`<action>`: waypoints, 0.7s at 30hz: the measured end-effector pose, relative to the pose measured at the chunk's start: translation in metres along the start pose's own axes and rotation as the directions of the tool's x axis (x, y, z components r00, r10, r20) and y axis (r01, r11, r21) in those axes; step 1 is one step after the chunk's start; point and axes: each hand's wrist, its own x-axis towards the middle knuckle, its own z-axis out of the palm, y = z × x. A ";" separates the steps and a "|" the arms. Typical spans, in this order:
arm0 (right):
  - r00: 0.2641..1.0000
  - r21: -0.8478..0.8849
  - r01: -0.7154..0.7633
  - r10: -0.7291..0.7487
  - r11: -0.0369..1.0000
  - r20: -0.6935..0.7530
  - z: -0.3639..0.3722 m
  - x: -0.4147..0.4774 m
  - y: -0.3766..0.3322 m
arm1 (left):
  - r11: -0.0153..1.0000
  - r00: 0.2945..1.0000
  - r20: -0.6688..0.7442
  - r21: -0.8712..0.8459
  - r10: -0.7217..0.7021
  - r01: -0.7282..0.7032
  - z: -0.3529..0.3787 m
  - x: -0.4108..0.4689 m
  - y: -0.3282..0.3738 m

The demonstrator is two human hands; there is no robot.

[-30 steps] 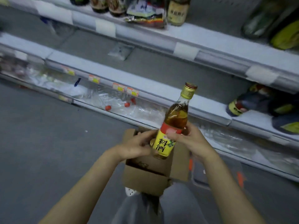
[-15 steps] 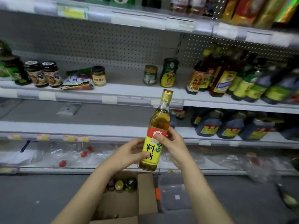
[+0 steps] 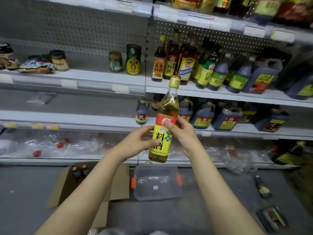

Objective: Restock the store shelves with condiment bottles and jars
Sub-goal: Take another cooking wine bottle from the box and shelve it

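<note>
I hold a cooking wine bottle (image 3: 166,119) upright in front of the shelves; it has amber liquid, a gold cap and a yellow and red label. My left hand (image 3: 135,143) grips its lower label from the left. My right hand (image 3: 182,133) grips the label from the right. Behind the cap, similar bottles (image 3: 171,61) stand on the middle shelf (image 3: 186,92). An open cardboard box (image 3: 116,182) lies on the floor below my left arm, with bottle tops (image 3: 79,172) showing inside.
Jars (image 3: 116,61) and a packet (image 3: 36,66) sit on the left shelf section. Dark jugs (image 3: 205,116) fill the lower right shelf. A clear plastic bin (image 3: 156,183) with orange clips is on the floor. Loose bottles (image 3: 262,188) lie on the floor at right. Plastic wrap (image 3: 67,145) covers the bottom shelf.
My view has swung up from the floor and box to the shelves. Both hands keep the bottle, which has risen toward the middle shelf level.
</note>
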 end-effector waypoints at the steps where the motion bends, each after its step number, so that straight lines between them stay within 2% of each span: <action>1: 1.000 0.004 0.004 -0.004 1.000 -0.001 -0.007 0.000 -0.001 | 1.000 1.000 -0.005 0.001 -0.002 0.002 0.007 0.001 0.001; 11: 0.995 0.120 -0.055 0.064 0.991 -0.077 -0.028 0.043 0.028 | 0.994 0.987 -0.162 0.106 0.000 0.017 0.024 0.040 -0.012; 16: 1.000 0.031 -0.006 0.006 1.000 -0.017 -0.034 0.103 0.020 | 0.999 0.988 -0.152 0.036 -0.001 0.006 0.008 0.097 -0.018; 21: 0.996 -0.028 0.065 -0.067 0.997 -0.056 -0.037 0.167 -0.006 | 0.996 0.990 -0.133 -0.066 0.049 -0.058 -0.018 0.167 -0.004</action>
